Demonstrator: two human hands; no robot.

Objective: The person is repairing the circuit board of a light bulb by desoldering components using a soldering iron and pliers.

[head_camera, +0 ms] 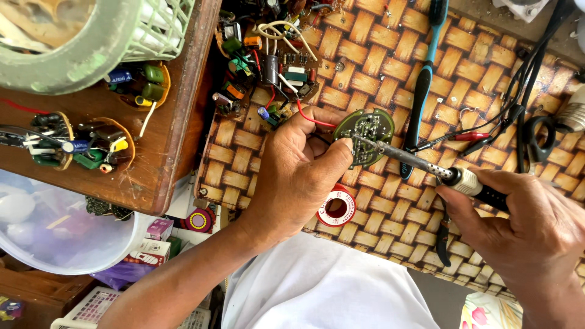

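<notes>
The round green circuit board (364, 135) is pinched at its lower-left edge by the left hand (298, 173) fingers, held just above the woven-patterned bench (390, 67). The right hand (530, 234) fingers wrap the black-handled soldering iron (426, 166), whose long axis runs lower right to upper left, tip on the board. A red solder spool (336, 206) lies below.

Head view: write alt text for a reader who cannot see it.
The left hand holds a round green circuit board while the right hand touches a soldering iron to it, above a woven-pattern table. A red solder spool lies below.
</notes>
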